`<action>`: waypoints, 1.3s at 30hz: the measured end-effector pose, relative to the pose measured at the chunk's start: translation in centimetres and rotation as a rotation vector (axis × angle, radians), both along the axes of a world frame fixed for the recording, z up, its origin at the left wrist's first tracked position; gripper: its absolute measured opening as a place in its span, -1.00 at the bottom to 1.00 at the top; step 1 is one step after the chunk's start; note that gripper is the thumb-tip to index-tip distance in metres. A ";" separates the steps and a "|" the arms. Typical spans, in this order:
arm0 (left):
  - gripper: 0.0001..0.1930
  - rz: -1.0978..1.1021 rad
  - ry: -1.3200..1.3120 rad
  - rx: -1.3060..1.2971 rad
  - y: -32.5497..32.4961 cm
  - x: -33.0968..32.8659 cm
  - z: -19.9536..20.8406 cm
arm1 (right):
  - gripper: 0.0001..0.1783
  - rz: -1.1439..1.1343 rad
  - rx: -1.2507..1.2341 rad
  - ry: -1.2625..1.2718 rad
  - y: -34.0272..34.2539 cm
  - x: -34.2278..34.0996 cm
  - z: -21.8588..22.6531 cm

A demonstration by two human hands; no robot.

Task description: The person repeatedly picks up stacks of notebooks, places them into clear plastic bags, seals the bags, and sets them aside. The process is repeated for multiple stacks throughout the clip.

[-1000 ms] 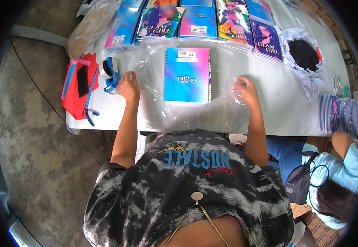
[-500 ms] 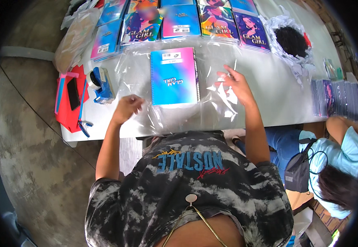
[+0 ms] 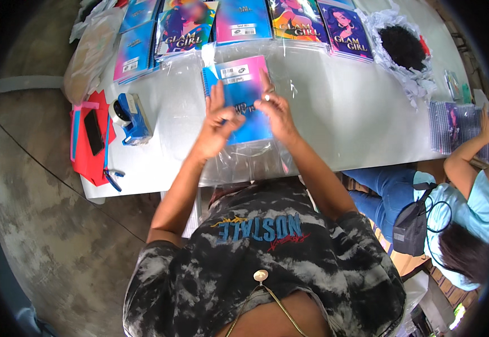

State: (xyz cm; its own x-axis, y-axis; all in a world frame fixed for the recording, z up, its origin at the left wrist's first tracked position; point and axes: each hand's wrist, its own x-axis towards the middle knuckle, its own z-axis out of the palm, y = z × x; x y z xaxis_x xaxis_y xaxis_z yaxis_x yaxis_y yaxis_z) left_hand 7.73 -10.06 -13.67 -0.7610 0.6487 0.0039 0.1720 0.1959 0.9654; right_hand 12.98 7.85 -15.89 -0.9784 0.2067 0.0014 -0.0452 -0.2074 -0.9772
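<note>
A spiral notebook [image 3: 234, 132] with a blue and pink cover lies on the table in front of me, on clear plastic film [image 3: 222, 165] that spreads past its near edge. My left hand [image 3: 217, 124] is over the notebook's left side, its fingers stretched away from me and the thumb bent inward. My right hand [image 3: 276, 112] rests at the right edge, index finger extended along it and a ring showing. The fingers of both hands are apart and partly blurred. Whether any film is caught under them I cannot make out.
Stacks of notebooks [image 3: 243, 18] line the far side. At left are a blue tape dispenser [image 3: 135, 119], a phone [image 3: 94, 132] on red sheets and blue-handled cutters [image 3: 114, 180]. A paper-wrapped black bundle [image 3: 403, 51] sits far right; a co-worker's hand [image 3: 487, 123] touches stacked notebooks [image 3: 463, 126].
Both my hands have moved inward from beside the notebook onto it. The film on either side has been drawn in toward the notebook. A co-worker's hand has come onto the right-hand stack.
</note>
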 end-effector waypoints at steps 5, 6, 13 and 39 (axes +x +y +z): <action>-0.54 -0.162 0.457 -0.518 2.4 2.7 -0.4 | -0.77 -0.012 0.179 0.044 -1.2 2.1 0.5; -0.41 -0.172 0.459 -0.519 2.6 2.6 -0.1 | -0.76 -0.005 0.259 0.034 -1.1 1.9 0.7; -0.14 -0.179 -0.379 0.118 1.7 0.3 1.4 | -0.69 0.195 1.076 0.045 -1.2 -0.1 0.9; -0.84 1.130 0.413 -0.295 0.1 -17.5 3.5 | -0.88 0.839 1.033 -0.188 2.0 -5.0 3.9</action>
State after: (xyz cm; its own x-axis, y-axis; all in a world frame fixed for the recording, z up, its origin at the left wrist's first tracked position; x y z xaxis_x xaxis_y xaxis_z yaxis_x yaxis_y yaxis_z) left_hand -9.80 -9.93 -10.18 -0.8706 -0.3538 0.3419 0.0465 0.6327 0.7730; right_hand 7.99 9.87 -12.02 -0.8107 -0.4651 -0.3557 -0.1179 0.7248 -0.6788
